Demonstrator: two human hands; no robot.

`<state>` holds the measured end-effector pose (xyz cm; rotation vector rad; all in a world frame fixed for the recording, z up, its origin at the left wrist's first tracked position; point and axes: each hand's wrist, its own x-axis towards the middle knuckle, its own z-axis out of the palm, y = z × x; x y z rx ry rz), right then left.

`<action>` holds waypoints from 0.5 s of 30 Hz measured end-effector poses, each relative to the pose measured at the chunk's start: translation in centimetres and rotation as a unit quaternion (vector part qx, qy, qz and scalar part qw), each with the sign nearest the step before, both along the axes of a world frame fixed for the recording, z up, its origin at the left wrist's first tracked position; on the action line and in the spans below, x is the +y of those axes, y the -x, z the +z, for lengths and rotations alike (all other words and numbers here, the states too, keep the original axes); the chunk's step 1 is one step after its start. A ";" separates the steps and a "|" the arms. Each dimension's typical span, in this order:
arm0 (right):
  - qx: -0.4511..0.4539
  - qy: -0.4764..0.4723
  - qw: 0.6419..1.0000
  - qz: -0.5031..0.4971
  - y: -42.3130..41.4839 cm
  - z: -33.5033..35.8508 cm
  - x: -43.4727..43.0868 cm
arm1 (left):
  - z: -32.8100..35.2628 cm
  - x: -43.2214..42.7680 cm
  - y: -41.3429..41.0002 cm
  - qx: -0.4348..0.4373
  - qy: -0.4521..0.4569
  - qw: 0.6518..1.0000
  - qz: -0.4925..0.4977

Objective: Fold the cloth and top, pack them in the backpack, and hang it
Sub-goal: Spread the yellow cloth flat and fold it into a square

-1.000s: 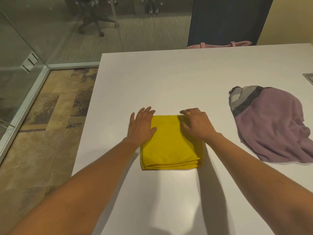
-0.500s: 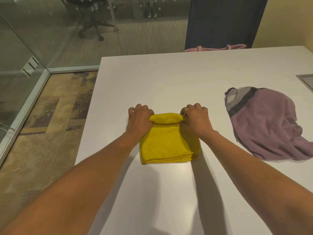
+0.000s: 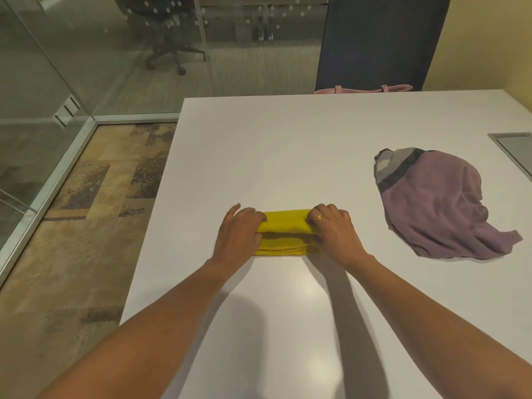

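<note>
**Both hands grip the rolled edge of the yellow cloth**

The left hand (image 3: 240, 236) and the right hand (image 3: 334, 230) each close around one end of the folded yellow microfibre cloth (image 3: 285, 233), fingers curled over its rolled far edge and thumbs tucked beneath the roll. A gold ring (image 3: 318, 218) sits on one finger of the right hand. The cloth lies as a narrow layered stack on the smooth white table (image 3: 288, 145), near its left edge, with the near layers flat on the surface. Well apart to the right, the crumpled mauve knit top (image 3: 437, 208) with a grey and dark striped band rests loose on the same table. Beyond the far table edge, a pink strap (image 3: 365, 89) shows against a dark blue chair back (image 3: 380, 41). No writing or label is readable anywhere.
</note>
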<state>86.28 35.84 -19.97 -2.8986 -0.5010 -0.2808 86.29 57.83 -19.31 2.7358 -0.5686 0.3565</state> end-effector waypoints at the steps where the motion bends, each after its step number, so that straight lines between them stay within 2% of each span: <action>1: 0.018 0.006 1.000 0.016 0.5 -0.3 -0.3 | -0.3 0.0 0.6 0.009 -0.008 1.000 -0.005; 6: 0.082 0.034 0.995 0.050 2.4 -1.8 -1.3 | -2.4 0.5 3.2 0.062 -0.118 0.991 -0.014; 8: 0.085 0.039 0.994 0.052 2.9 -2.2 -1.3 | -3.4 0.8 3.7 0.102 -0.171 0.980 -0.014; 10: 0.083 0.023 0.995 0.040 3.1 -2.1 -1.0 | -3.8 0.9 4.1 0.098 -0.213 0.972 -0.018; 12: 0.064 0.007 0.998 0.026 2.9 -1.7 -0.6 | -3.4 0.6 4.1 0.099 -0.223 0.970 -0.015; 15: 0.042 -0.005 0.999 0.023 2.3 -1.4 0.1 | -2.6 -0.2 3.9 0.066 -0.188 0.980 -0.003</action>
